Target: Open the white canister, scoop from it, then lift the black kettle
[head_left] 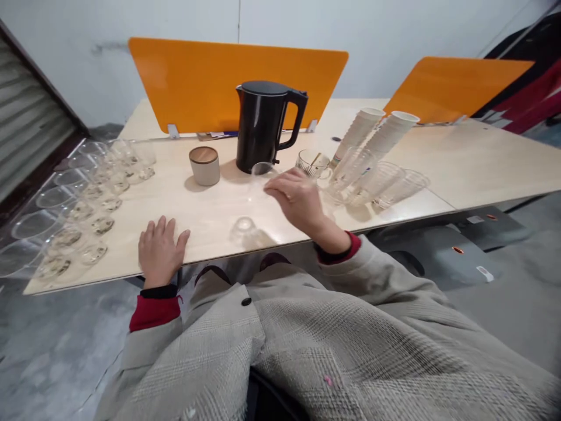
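Observation:
My left hand (161, 248) lies flat on the table's front edge, fingers spread, holding nothing. My right hand (298, 199) is raised over the table, fingertips pinched together and slightly blurred. What is in the pinch, if anything, is too small to make out. The fingertips are at the side of a clear plastic cup (262, 169), faint and blurred; whether they touch it I cannot tell. Just behind the right hand stands a glass mug (312, 164) with dark markings and a thin stick-like thing in it. Clear cups (385, 181) stand to its right.
Rows of clear cups (72, 202) with dark bits at their bottoms fill the table's left end. A lidded canister (204, 166) and black kettle (258, 126) stand mid-table, before an orange divider (193, 82). Two white paper-cup stacks (388, 137) lean right. Grey chairs (456, 251) are below.

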{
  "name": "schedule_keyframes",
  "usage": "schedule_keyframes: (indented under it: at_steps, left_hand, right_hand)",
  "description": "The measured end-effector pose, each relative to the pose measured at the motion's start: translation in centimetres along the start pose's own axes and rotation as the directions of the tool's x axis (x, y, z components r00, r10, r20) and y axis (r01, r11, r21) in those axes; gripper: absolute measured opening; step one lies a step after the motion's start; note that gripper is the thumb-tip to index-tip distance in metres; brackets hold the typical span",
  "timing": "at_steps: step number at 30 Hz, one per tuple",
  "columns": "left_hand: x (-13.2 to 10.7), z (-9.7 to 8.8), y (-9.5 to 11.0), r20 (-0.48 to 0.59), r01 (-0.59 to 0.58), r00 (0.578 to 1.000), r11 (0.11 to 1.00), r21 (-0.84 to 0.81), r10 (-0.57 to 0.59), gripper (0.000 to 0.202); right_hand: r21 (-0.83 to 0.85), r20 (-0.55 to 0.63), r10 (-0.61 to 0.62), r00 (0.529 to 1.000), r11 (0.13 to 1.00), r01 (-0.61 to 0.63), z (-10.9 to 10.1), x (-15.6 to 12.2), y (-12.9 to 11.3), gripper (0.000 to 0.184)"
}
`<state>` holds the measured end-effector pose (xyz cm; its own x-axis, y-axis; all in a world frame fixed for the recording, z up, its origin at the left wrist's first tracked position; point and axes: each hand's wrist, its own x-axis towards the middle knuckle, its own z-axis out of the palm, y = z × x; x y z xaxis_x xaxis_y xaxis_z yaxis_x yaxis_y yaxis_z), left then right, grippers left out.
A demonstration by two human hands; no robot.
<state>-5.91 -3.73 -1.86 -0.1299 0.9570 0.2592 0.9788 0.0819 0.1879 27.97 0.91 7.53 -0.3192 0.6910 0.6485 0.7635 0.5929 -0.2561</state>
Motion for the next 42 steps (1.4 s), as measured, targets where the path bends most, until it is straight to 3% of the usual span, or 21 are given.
schedule_keyframes:
  at_steps: [4, 9, 22, 26, 30, 35, 42]
  left_hand:
    - [-0.1, 0.1, -0.1, 0.008, 0.002, 1.0, 1.0, -0.02, -0.002, 0.066]
    - [-0.4, 0.6, -0.2, -0.026, 0.002, 1.0, 0.998, -0.061, -0.004, 0.064]
    - [-0.4, 0.9, -0.5, -0.06, -0.016, 0.998, 0.996, -0.092, 0.01, 0.064]
    - [-0.4, 1.2, -0.7, -0.069, -0.016, 0.998, 0.995, -0.096, 0.01, 0.062]
    - [-0.5, 1.3, -0.8, -0.069, -0.012, 0.998, 0.996, -0.088, 0.006, 0.061]
    - [-0.5, 1.0, -0.5, -0.061, -0.004, 0.998, 0.999, -0.046, 0.002, 0.061]
    - [-0.5, 0.5, -0.1, -0.046, 0.0, 0.999, 1.0, -0.003, 0.0, 0.061]
  right_hand:
    - [0.11, 0.175, -0.031, 0.984, 0.994, 0.012, 6.3, 2.4, -2.6, 0.024]
    - [0.077, 0.292, -0.02, 0.956, 0.997, -0.002, 9.8, 3.8, -4.7, 0.026]
    - [-0.03, 0.394, -0.046, 0.918, 0.998, 0.063, 11.0, 4.0, -6.1, 0.026]
    - [0.1, 0.283, -0.085, 0.955, 0.993, 0.059, 10.5, 3.6, -4.9, 0.027]
    - [0.159, 0.135, -0.027, 0.99, 0.987, 0.006, 9.0, 4.2, -2.4, 0.034]
    - [0.141, 0.092, 0.097, 0.991, 0.984, -0.109, 8.6, 7.8, 0.5, 0.046]
    - [0.129, 0.23, 0.172, 0.958, 0.97, -0.205, 14.0, 14.5, 0.9, 0.076]
